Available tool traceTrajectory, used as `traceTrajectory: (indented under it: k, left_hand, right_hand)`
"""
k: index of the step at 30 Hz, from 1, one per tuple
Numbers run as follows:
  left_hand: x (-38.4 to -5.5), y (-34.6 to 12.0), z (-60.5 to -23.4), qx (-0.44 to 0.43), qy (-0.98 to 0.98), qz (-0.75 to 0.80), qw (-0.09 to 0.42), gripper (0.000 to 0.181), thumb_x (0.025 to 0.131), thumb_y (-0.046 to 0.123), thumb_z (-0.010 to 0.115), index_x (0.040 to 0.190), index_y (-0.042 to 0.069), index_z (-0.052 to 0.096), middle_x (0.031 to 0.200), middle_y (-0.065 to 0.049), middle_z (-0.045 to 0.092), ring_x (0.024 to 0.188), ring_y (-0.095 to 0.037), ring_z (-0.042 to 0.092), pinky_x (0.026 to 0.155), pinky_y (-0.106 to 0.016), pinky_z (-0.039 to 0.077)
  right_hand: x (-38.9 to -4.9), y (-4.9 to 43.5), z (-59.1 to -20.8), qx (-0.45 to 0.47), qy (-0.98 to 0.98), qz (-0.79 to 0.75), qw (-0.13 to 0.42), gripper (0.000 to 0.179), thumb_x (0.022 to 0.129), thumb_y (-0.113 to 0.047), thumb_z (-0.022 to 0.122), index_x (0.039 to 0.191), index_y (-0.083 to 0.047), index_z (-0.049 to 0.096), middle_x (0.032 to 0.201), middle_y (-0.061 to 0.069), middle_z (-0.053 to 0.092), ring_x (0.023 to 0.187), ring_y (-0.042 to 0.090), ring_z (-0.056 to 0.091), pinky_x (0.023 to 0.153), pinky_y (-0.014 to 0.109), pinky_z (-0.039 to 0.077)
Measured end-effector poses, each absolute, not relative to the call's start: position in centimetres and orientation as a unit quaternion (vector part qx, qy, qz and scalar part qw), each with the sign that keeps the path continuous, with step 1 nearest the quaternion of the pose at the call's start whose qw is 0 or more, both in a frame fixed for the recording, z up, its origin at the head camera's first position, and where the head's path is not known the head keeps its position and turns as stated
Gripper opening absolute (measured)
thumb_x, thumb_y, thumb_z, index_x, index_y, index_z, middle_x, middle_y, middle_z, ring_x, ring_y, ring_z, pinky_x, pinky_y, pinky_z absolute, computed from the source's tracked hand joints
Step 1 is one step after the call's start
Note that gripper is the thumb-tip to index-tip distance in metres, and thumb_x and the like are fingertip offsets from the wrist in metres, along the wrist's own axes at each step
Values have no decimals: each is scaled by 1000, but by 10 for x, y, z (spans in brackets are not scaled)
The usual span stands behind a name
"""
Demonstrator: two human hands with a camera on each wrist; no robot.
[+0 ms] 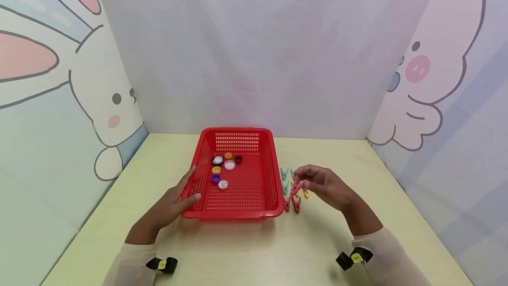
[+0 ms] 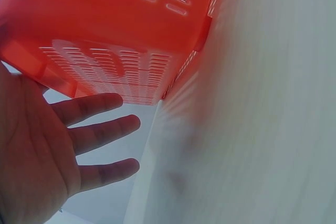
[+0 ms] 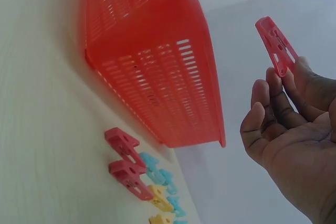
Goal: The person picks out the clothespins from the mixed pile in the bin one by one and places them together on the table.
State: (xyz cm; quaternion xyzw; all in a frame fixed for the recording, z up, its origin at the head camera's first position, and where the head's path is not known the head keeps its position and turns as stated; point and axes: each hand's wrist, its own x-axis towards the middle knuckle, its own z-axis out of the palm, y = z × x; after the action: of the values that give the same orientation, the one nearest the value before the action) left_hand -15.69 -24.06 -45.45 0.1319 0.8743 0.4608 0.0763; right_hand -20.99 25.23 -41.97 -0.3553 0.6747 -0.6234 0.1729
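Observation:
The red plastic basket [image 1: 238, 213] stands upright with several small bottle caps on its floor. My left hand [image 1: 173, 203] is at its left side, thumb over the rim and straight, spread fingers [image 2: 107, 135] outside the wall. Beyond the basket's right side, my right hand [image 1: 323, 185] pinches a red clothespin [image 3: 277, 45] between thumb and index finger, raised above the table. Below it lie two more red clothespins [image 3: 126, 148], several light blue clothespins [image 1: 285, 174] and several yellow clothespins [image 1: 306, 193], partly hidden by the hand.
Inside the basket, the caps include a purple cap [image 1: 215, 178], a dark brown cap [image 1: 238, 159] and a white cap [image 1: 223, 185], grouped toward the left. The pale table [image 1: 254, 255] meets a light fabric wall [image 1: 254, 56] behind and printed panels on both sides.

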Motion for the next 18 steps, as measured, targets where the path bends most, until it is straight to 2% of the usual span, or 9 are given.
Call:
traceTrajectory:
  k: [7,11,14,18]
  left_hand:
    - [-157,-240,-453,128,877,457,75,104,101,43,71,177,24,3,145,-21,60,115,-24,66,86,-34,69]
    - [-158,-241,-454,128,877,458,75,103,102,42,71,177,24,3,144,-20,61,113,-24,66,86,-33,69]
    - [-158,-241,-455,128,876,459,77,103,102,42,70,177,24,3,141,-20,62,111,-23,67,85,-33,69]
    - [-158,-241,-454,125,875,461,81,103,102,41,71,177,24,2,140,-19,62,110,-23,67,85,-33,69]
  right_hand:
    - [-210,269,-433,-347,688,-614,171,33,113,1,51,142,17,53,126,-1,69,109,7,68,95,24,60]
    - [-210,277,-440,-330,696,-612,179,33,114,-3,49,145,8,57,138,-4,66,127,5,61,106,24,56]
    - [-211,282,-447,-325,698,-612,182,32,114,-2,48,144,3,59,149,-6,61,144,3,49,115,22,52]
    - [-213,288,-454,-329,696,-614,174,33,114,0,46,144,14,54,161,-5,52,153,4,43,118,20,48]
